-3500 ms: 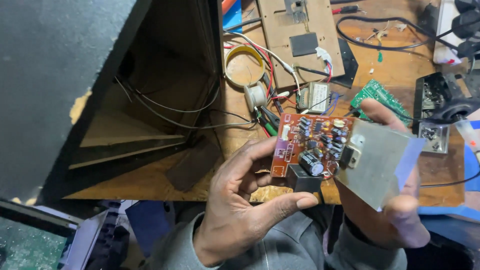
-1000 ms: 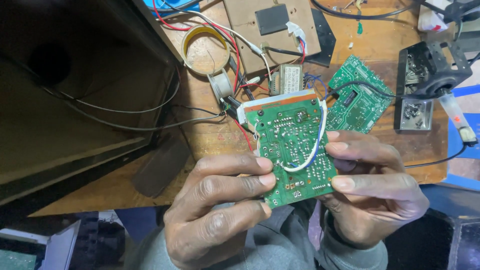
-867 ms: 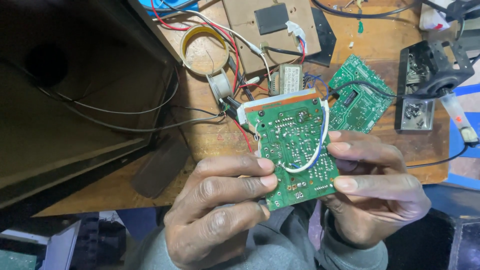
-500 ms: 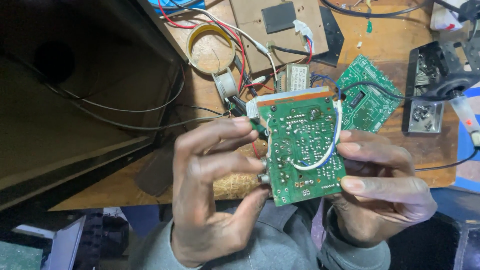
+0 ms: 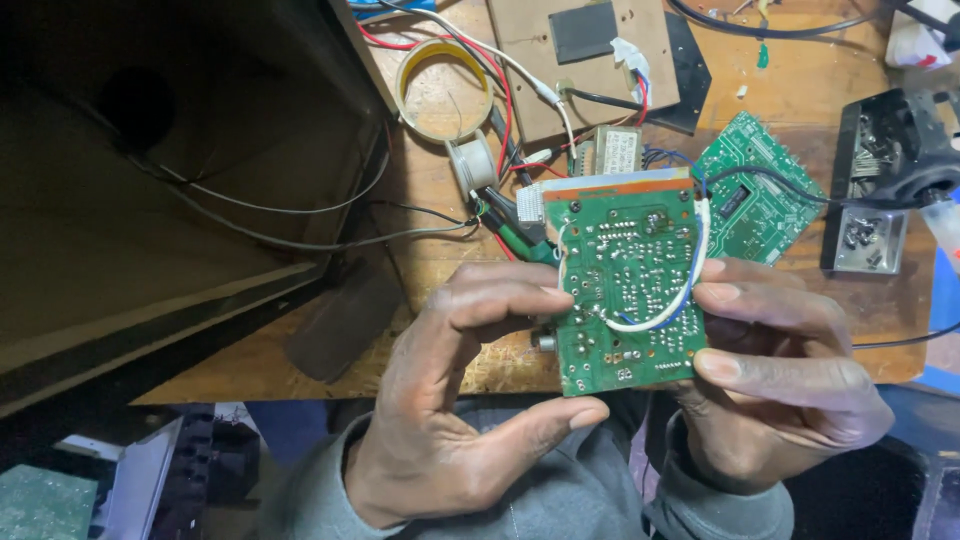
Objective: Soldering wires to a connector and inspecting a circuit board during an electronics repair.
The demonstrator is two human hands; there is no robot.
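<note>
**Green board held solder side up between both hands over the bench edge**

The green circuit board (image 5: 628,285) sits upright in front of the person, solder side facing the camera, a white jumper wire (image 5: 672,300) curving across it; the right hand (image 5: 780,385) grips its right edge, fingers (image 5: 745,295) pressed on the face and side; the left hand (image 5: 455,400) pinches the left edge with its fingertips, thumb stretched out below the bottom edge and not touching it that I can see; both hands are closed on the board, neither clenched into a fist. The board hangs above the near edge of the wooden bench (image 5: 830,80), with grey sleeves beneath it and open space under the thumb.

Room to move is tight on the left, where a dark open cabinet (image 5: 170,200) takes up that whole side, thin cables running out of it toward the board; to the right a second green board (image 5: 755,195) lies flat just beyond the held one, and a black metal part (image 5: 890,175) stands near the bench's right side, a dark cable crossing between them. Further back lie a yellow tape ring (image 5: 443,90), a small round speaker (image 5: 470,162), a small transformer (image 5: 612,152) and a brown panel (image 5: 590,60) carrying a black square; red and white wires tangle among them. The bench top is bare chipboard, cluttered at the back, freer along the near edge.
</note>
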